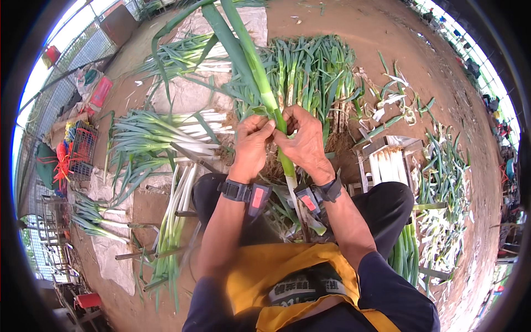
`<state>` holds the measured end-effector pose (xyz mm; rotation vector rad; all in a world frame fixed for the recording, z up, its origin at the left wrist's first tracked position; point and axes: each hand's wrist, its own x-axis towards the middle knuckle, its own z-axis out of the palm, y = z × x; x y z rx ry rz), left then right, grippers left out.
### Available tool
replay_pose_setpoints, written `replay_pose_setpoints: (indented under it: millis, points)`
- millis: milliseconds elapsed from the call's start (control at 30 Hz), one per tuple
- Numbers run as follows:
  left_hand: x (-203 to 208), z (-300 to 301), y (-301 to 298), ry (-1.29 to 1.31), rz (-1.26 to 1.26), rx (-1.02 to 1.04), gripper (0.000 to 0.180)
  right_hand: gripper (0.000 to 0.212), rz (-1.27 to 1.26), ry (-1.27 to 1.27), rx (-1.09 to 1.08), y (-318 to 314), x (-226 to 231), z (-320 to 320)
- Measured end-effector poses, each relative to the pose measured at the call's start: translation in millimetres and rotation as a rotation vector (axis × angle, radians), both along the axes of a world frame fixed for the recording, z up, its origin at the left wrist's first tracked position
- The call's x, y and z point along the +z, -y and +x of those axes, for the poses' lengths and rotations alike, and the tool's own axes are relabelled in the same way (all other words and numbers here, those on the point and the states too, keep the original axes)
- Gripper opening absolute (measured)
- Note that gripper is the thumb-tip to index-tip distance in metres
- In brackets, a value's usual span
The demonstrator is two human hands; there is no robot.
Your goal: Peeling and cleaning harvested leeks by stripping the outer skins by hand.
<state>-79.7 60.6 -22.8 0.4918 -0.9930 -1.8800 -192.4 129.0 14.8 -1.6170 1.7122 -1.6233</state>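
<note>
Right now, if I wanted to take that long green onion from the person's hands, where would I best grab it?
Probably the firm pale stalk just below both hands, gripped from the side. It is straight and bare there, while the long leaves above fan out loosely.

1. A small red rectangular screen-like panel (258, 197) sits on the black band strapped to the left wrist, near the middle of the scene.
2. A matching red panel (309, 203) sits on the black band on the right wrist, just right of the first.
3. A white printed label with dark lettering (303, 289) lies across the yellow apron, near, at the bottom centre.
4. A red rectangular packet (100, 91) lies far left on the ground by the fence.
</note>
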Motion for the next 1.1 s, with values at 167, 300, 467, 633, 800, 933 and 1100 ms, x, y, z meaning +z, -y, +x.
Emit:
replay_pose_setpoints:
  millis: [167,300,467,633,800,933,1100]
  points:
    - [-7,0,3,0.015,-0.006,0.047,0.006,0.015,-0.087,-0.082,-0.053,3,-6,9]
    - [-18,6,12,0.041,-0.051,0.107,0.024,0.021,-0.186,-0.189,-0.031,7,-9,14]
    - [1,3,8,0.037,-0.024,0.239,0.047,0.018,-0.093,-0.073,0.218,-22,-7,18]
    - [2,24,29,-0.032,-0.037,0.221,0.041,0.025,0.047,0.019,0.413,-67,-43,20]
    - [8,35,37,-0.074,-0.081,0.281,0.034,0.027,0.546,-0.372,0.626,-145,-132,-16]
    - [14,40,33,-0.016,-0.115,0.304,0.033,0.034,0.859,-0.590,0.619,-161,-128,-18]
    - [15,34,27,-0.035,-0.093,0.199,0.036,0.032,0.308,-0.028,0.142,-76,-46,-1]
